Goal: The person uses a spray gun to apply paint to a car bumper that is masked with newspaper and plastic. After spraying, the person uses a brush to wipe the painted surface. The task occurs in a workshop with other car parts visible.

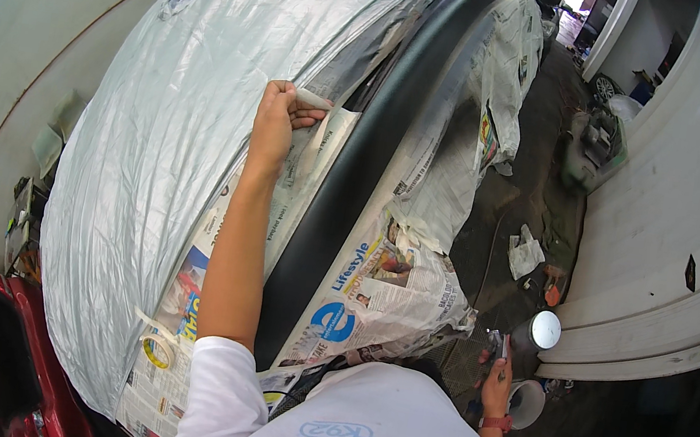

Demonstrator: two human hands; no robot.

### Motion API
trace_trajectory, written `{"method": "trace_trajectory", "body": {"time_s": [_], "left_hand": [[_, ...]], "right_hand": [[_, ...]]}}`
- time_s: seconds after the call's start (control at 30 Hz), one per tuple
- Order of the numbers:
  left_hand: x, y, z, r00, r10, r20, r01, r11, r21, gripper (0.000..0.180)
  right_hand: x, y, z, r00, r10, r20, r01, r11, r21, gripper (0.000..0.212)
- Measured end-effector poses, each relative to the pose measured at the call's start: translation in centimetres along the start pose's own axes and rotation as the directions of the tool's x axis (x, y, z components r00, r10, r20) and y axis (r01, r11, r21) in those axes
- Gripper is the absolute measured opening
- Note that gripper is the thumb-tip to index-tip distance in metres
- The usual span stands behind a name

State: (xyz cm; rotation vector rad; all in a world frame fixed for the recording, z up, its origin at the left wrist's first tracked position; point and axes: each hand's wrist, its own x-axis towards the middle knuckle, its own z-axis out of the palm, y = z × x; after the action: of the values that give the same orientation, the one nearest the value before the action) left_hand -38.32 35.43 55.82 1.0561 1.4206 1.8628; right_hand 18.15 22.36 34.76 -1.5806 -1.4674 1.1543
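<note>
My left hand (274,124) reaches up over a masked car part, its fingers closed on a pale strip of masking tape (313,100) lifted at the edge of the newspaper. Beside it runs a long, curved black panel (357,153), bare between newspaper on both sides. Printed newspaper (406,292) covers the right side. Silvery plastic sheeting (160,114) drapes the larger body to the left. Low on my right, my right hand (497,388) is closed round a small grey metallic tool (496,344), whose kind I cannot make out.
A tape roll (158,351) rests on newspaper at lower left, near a red car part (48,364). By my right hand stand a lidded can (545,330) and a white bucket (527,405). Crumpled paper (526,252) lies on the floor beside a white wall panel (666,234).
</note>
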Motion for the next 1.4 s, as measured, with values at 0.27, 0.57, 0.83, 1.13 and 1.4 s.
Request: {"method": "trace_trajectory", "body": {"time_s": [0.27, 0.57, 0.83, 1.13, 1.4], "left_hand": [[-1.3, -0.3, 0.2, 0.976, 0.183, 0.116, -0.198, 0.97, 0.142, 0.016], [-3.5, 0.8, 1.0, 0.883, 0.403, 0.241, -0.463, 0.659, 0.593, 0.016], [-4.0, 0.2, 0.9, 0.832, 0.44, 0.338, -0.551, 0.578, 0.602, 0.014], [-6.5, 1.0, -0.5, 0.81, 0.408, 0.42, -0.585, 0.535, 0.609, 0.025], [-6.8, 0.6, -0.6, 0.901, 0.38, 0.21, -0.427, 0.69, 0.585, 0.019]], "right_hand": [[0.3, -0.9, 0.1, 1.0, -0.025, 0.011, 0.025, 0.999, -0.04, 0.08], [0.5, -0.7, 0.7, 0.999, -0.053, 0.002, 0.053, 0.997, -0.062, 0.079], [0.5, 0.1, 0.6, 1.0, -0.015, 0.016, 0.015, 1.0, 0.002, 0.078], [0.4, 0.7, 0.4, 1.0, -0.012, -0.005, 0.012, 1.0, -0.006, 0.079], [0.8, 0.8, 0.1, 1.0, -0.017, 0.008, 0.017, 1.0, 0.013, 0.077]]}}
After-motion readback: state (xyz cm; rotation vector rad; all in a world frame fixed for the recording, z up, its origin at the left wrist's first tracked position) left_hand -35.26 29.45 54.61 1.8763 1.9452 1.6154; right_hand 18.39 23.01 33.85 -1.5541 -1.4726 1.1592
